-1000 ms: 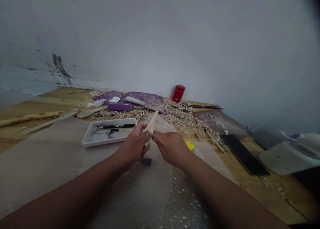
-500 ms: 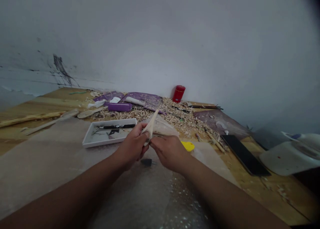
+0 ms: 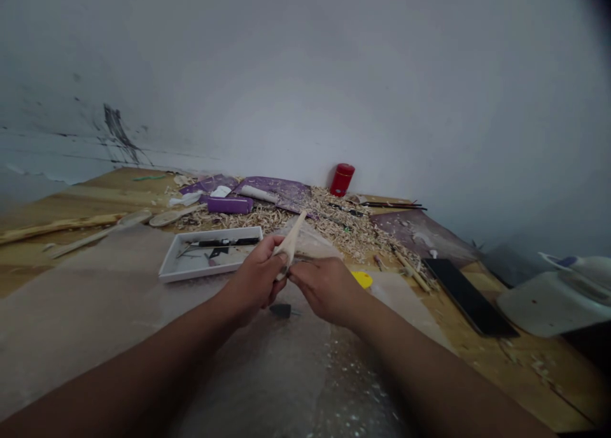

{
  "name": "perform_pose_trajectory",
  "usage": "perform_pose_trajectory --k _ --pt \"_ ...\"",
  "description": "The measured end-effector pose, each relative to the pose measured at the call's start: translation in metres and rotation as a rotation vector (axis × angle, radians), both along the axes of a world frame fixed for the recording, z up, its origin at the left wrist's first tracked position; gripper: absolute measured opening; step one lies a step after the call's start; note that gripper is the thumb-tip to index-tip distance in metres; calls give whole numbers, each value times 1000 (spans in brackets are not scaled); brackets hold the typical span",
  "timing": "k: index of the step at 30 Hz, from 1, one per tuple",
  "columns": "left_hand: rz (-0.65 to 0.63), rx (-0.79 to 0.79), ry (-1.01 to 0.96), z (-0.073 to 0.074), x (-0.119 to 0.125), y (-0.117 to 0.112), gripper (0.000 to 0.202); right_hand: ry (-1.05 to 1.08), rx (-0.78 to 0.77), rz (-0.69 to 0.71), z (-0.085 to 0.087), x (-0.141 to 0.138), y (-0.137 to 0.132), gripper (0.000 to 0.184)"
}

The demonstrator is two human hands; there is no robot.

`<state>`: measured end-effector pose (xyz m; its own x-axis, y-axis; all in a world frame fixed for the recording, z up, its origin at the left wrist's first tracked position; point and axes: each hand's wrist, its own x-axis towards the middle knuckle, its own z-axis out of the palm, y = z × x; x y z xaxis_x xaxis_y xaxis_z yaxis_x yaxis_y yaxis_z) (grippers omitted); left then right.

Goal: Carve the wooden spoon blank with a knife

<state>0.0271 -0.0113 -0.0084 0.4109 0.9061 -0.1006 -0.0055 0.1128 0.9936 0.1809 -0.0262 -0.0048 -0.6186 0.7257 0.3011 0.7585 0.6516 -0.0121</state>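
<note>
A pale carved wooden piece [image 3: 289, 245] with a pointed tip stands tilted up between my hands. My left hand [image 3: 256, 275] grips it, fingers wrapped around its lower part. My right hand [image 3: 327, 288] presses its fingertips against the lower end of the same piece. Below the hands, a small dark object [image 3: 280, 310] lies on the grey sheet [image 3: 143, 298]. A translucent plastic sheet [image 3: 312, 247] rises behind the wood. The wood's lower end is partly hidden by my fingers.
A white tray [image 3: 210, 253] holds dark-handled carving tools. Wood shavings [image 3: 344, 228] spread across the wooden bench [image 3: 525, 374]. Around them are a purple block [image 3: 229, 204], a red canister [image 3: 342, 179], carved wooden spoons [image 3: 174, 214], a black slab [image 3: 470, 296] and a white appliance [image 3: 556, 301].
My right hand has shifted slightly right, away from the left hand, and the wooden piece now leans a little more to the right. Both hands still hold it.
</note>
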Motion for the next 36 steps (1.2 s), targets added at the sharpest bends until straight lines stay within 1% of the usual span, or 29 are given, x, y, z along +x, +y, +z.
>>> perform_pose_trajectory --k 5,7,11,12,18,21,25,30,36 --pt "-16 9 23 -3 0 0 33 19 30 -121 -2 3 5 21" --pt "-10 -3 22 -2 0 0 33 23 29 -104 -2 2 4 20" --pt "17 -27 18 1 1 0 33 2 -21 8 0 0 1 19" --pt "20 -28 20 1 1 0 33 -2 -31 17 0 1 1 19" --pt "0 16 44 -5 1 1 31 31 -8 -93 -1 5 6 19" --pt "8 13 49 -5 1 2 31 36 -7 -79 -2 4 5 20" --pt "40 18 48 -3 2 3 31 28 -43 -1 -3 2 3 19" --pt "13 20 98 -3 2 2 32 55 -24 -86 -5 7 9 18" --pt "19 10 117 4 3 0 32 61 2 -97 -5 8 11 18"
